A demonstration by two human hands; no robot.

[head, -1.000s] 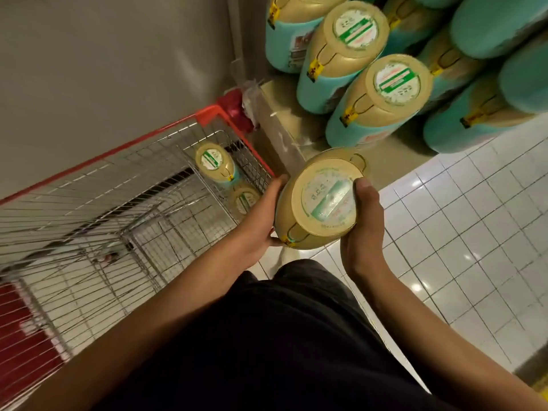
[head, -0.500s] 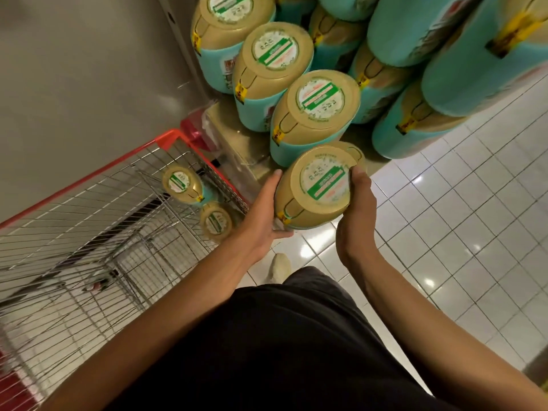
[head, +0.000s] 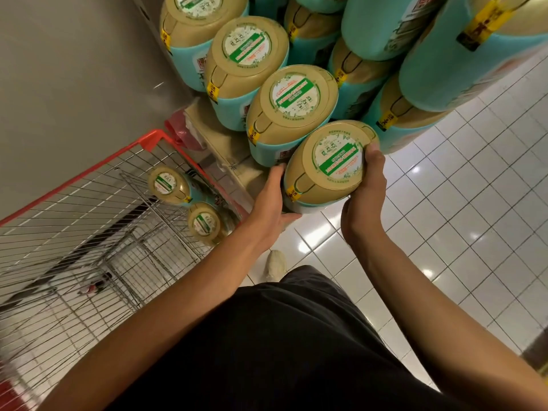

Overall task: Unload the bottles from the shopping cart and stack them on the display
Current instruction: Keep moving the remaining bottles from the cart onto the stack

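Note:
I hold a large bottle (head: pixel 329 164) with a tan top, a round green-and-white label and a teal body. My left hand (head: pixel 271 200) grips its left side and underside. My right hand (head: pixel 366 185) grips its right side, thumb over the top rim. The bottle sits at the near end of a row of like bottles (head: pixel 292 109) on the display (head: pixel 225 146), close against the neighbouring one. Two more bottles (head: pixel 167 185) (head: pixel 204 222) stand in the far corner of the red-rimmed wire shopping cart (head: pixel 89 179) at my left.
Several more teal bottles (head: pixel 462 54) are stacked higher at the upper right. A grey wall (head: pixel 74 69) runs behind the cart. White floor tiles (head: pixel 474 218) spread to the right. My shoe (head: pixel 275 264) stands near the display's base.
Both hands carried the bottle forward from beside the cart to the end of the display row. The view swung closer to the stacked bottles.

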